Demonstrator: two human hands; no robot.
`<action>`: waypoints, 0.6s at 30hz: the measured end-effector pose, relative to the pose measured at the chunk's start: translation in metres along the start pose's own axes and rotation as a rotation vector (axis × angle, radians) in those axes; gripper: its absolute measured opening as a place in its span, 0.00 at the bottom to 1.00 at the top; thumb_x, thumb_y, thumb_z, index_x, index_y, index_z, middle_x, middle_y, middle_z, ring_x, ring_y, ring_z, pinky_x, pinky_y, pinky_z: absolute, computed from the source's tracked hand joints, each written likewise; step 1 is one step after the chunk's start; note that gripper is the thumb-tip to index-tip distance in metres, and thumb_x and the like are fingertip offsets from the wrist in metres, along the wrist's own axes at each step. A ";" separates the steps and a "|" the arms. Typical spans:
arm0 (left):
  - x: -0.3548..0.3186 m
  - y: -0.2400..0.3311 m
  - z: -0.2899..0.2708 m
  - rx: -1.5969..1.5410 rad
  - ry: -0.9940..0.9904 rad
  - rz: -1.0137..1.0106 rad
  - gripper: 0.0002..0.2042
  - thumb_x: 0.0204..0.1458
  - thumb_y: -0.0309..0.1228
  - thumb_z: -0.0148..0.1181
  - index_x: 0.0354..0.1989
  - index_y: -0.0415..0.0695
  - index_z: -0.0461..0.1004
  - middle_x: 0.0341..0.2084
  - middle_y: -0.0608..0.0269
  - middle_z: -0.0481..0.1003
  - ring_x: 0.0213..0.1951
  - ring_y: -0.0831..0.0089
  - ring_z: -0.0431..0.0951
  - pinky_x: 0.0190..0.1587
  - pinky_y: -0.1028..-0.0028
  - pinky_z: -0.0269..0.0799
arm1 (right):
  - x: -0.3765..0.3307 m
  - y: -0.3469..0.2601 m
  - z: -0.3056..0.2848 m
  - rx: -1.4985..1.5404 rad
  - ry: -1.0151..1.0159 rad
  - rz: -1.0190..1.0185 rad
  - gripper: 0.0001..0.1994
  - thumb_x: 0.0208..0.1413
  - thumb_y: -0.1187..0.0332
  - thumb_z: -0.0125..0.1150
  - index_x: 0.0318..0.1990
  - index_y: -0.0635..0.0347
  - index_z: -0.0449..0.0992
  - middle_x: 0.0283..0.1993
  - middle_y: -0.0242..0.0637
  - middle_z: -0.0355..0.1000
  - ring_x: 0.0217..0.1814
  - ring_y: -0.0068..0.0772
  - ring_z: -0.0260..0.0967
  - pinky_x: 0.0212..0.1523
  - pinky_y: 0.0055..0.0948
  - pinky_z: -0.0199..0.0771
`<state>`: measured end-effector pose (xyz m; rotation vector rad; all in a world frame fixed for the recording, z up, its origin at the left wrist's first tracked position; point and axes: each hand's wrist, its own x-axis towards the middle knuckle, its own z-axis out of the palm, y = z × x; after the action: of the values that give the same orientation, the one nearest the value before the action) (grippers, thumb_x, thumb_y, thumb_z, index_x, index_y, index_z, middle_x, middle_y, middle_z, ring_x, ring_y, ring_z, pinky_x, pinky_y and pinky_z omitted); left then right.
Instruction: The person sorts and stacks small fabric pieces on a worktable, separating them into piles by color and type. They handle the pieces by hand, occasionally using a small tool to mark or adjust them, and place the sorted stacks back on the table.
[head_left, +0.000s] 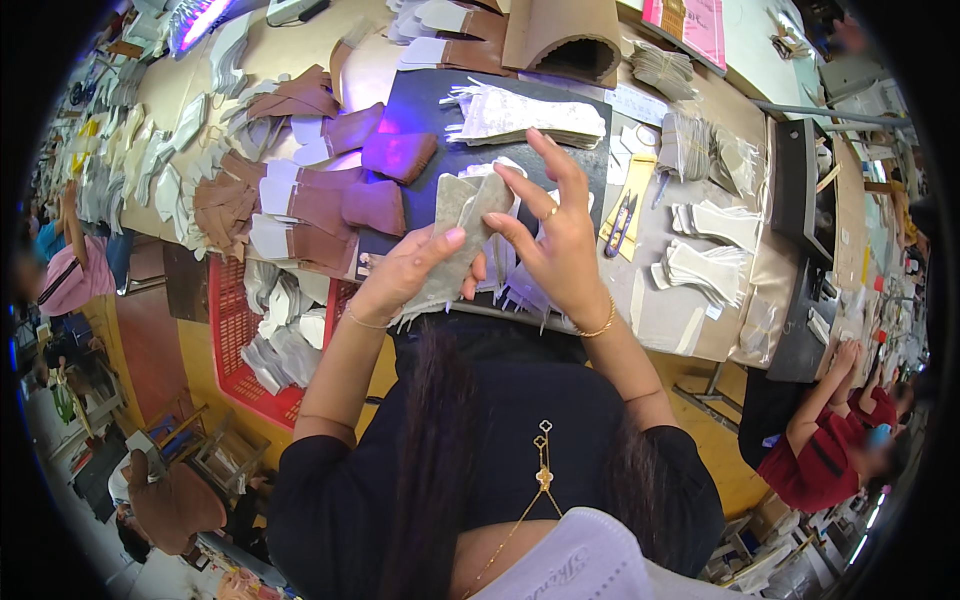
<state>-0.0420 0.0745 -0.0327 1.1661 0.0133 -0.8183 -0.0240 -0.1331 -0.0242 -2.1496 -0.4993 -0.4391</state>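
My left hand holds a small stack of grey-green cut material pieces from below, its thumb on top. On the right edge of the top piece, which is partly lifted, my right hand has its thumb and a finger. Whether they pinch one sheet or several I cannot tell. Under my hands, more pale pieces with stringy ends lie partly hidden at the edge of the black mat. A stack of white patterned pieces rests on the mat beyond them.
Brown pieces with white ends crowd the left of the table. Thread snips lie on a yellow strip at right, near white stacks. A curved brown block stands behind. A red basket sits below left. Co-workers are at both sides.
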 end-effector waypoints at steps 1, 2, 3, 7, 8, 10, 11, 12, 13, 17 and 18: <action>0.001 -0.002 -0.002 -0.112 0.013 0.003 0.25 0.65 0.48 0.42 0.53 0.35 0.69 0.31 0.58 0.76 0.30 0.70 0.78 0.36 0.72 0.75 | 0.004 -0.006 0.003 -0.041 0.047 -0.078 0.23 0.44 0.72 0.72 0.51 0.55 0.77 0.69 0.42 0.57 0.68 0.46 0.56 0.63 0.42 0.61; 0.002 -0.004 -0.004 -0.233 0.011 0.019 0.25 0.65 0.48 0.43 0.53 0.35 0.70 0.31 0.57 0.77 0.31 0.69 0.79 0.36 0.72 0.75 | 0.005 -0.011 0.005 -0.015 0.145 -0.191 0.20 0.42 0.76 0.72 0.47 0.55 0.78 0.61 0.42 0.67 0.64 0.47 0.63 0.61 0.42 0.64; 0.004 -0.008 -0.005 -0.364 0.003 0.057 0.25 0.65 0.48 0.43 0.52 0.36 0.70 0.31 0.57 0.77 0.32 0.68 0.79 0.36 0.71 0.75 | 0.004 -0.017 0.003 0.105 0.024 -0.208 0.19 0.43 0.77 0.71 0.46 0.56 0.78 0.57 0.41 0.70 0.61 0.47 0.66 0.60 0.41 0.66; -0.002 -0.012 -0.028 -0.455 0.232 0.054 0.25 0.65 0.45 0.46 0.61 0.38 0.63 0.31 0.60 0.74 0.28 0.69 0.76 0.35 0.69 0.75 | -0.015 -0.035 -0.016 0.828 -0.388 0.020 0.10 0.49 0.78 0.67 0.40 0.58 0.78 0.40 0.40 0.78 0.46 0.41 0.76 0.48 0.34 0.74; -0.007 -0.011 -0.036 -0.435 0.273 0.082 0.25 0.65 0.46 0.46 0.63 0.39 0.61 0.29 0.61 0.73 0.27 0.71 0.75 0.33 0.70 0.74 | -0.018 -0.034 -0.019 0.886 -0.342 0.022 0.06 0.58 0.76 0.61 0.42 0.60 0.74 0.41 0.41 0.76 0.39 0.31 0.74 0.40 0.27 0.73; -0.022 -0.004 -0.054 -0.309 0.395 0.123 0.24 0.64 0.47 0.47 0.56 0.38 0.66 0.28 0.62 0.73 0.26 0.74 0.74 0.30 0.74 0.72 | -0.020 -0.029 -0.019 1.085 -0.157 0.252 0.06 0.61 0.75 0.58 0.45 0.62 0.73 0.37 0.37 0.74 0.34 0.24 0.72 0.34 0.24 0.74; -0.030 0.000 -0.062 -0.227 0.481 0.126 0.22 0.64 0.47 0.48 0.53 0.38 0.68 0.27 0.62 0.74 0.25 0.76 0.74 0.29 0.76 0.72 | -0.019 -0.025 -0.017 1.145 -0.091 0.425 0.07 0.62 0.74 0.56 0.46 0.62 0.72 0.35 0.35 0.73 0.32 0.21 0.71 0.31 0.23 0.75; -0.036 0.005 -0.068 -0.132 0.496 0.145 0.23 0.64 0.48 0.47 0.52 0.39 0.68 0.27 0.62 0.74 0.25 0.76 0.74 0.29 0.76 0.72 | -0.016 -0.020 -0.013 1.042 -0.005 0.401 0.07 0.65 0.72 0.53 0.47 0.63 0.69 0.35 0.33 0.71 0.30 0.16 0.70 0.29 0.20 0.73; -0.042 0.010 -0.074 -0.037 0.501 0.166 0.23 0.64 0.49 0.46 0.51 0.39 0.68 0.28 0.61 0.74 0.25 0.75 0.74 0.29 0.76 0.72 | -0.011 -0.013 -0.013 1.025 -0.038 0.399 0.08 0.65 0.71 0.55 0.48 0.64 0.69 0.39 0.34 0.71 0.31 0.15 0.69 0.29 0.18 0.72; -0.046 0.015 -0.066 -0.119 0.361 0.260 0.28 0.65 0.54 0.39 0.51 0.38 0.68 0.29 0.58 0.75 0.26 0.74 0.75 0.31 0.76 0.73 | 0.012 0.008 0.012 0.377 -0.286 0.410 0.18 0.57 0.70 0.63 0.54 0.60 0.71 0.44 0.39 0.68 0.42 0.30 0.69 0.41 0.26 0.71; -0.044 0.015 -0.061 -0.166 0.290 0.242 0.29 0.65 0.55 0.37 0.52 0.38 0.68 0.30 0.58 0.75 0.26 0.74 0.76 0.32 0.76 0.73 | 0.014 0.009 0.019 0.111 -0.306 0.354 0.21 0.55 0.70 0.65 0.56 0.59 0.71 0.45 0.41 0.67 0.46 0.33 0.68 0.44 0.28 0.70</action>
<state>-0.0411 0.1504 -0.0289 1.0953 0.1728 -0.4228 -0.0050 -0.1199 -0.0339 -2.1484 -0.2907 0.1134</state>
